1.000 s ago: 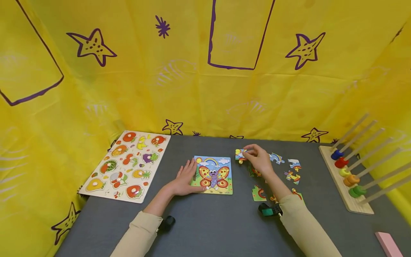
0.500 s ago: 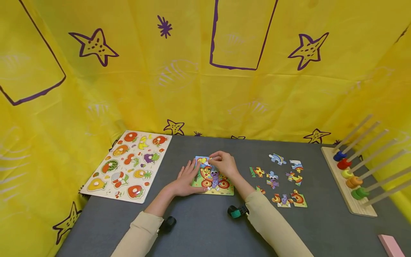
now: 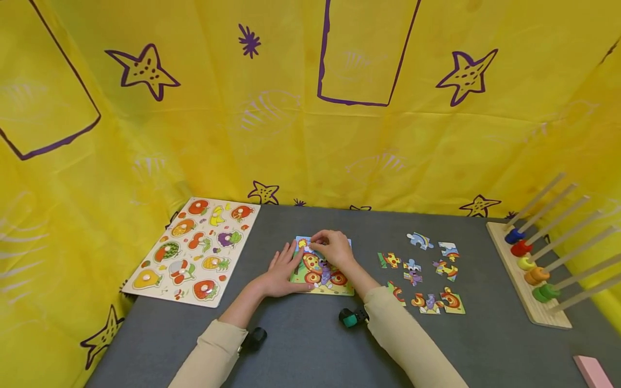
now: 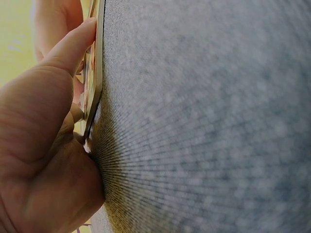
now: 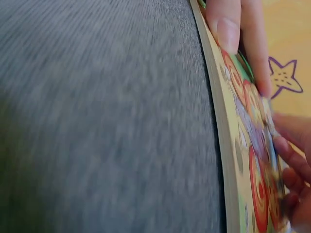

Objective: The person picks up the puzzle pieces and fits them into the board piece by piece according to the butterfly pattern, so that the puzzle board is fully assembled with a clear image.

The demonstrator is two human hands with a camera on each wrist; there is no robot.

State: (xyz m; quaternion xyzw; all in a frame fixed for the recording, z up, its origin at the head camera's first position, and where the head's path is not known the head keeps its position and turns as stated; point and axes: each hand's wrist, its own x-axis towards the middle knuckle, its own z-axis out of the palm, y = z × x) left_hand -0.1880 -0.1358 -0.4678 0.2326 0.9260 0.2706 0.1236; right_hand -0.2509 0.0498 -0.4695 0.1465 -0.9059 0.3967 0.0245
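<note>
On the grey tabletop [image 3: 301, 350], near its middle, lies a butterfly puzzle board [image 3: 322, 275] with both hands on it. At its left edge rests the left hand [image 3: 283, 269], fingers straight and flat, thumb along the board's rim as the left wrist view shows. Over the board's upper part sits the right hand [image 3: 333, 249], fingers curled on a small puzzle piece [image 3: 304, 243] at the top left corner of the board, just beside the left fingertips. Loose puzzle pieces [image 3: 422, 272] lie scattered to the right of the board, apart from both hands. Further left is a fruit puzzle board [image 3: 194, 250]; at the far right stands a wooden peg rack [image 3: 531, 269] with coloured rings.
</note>
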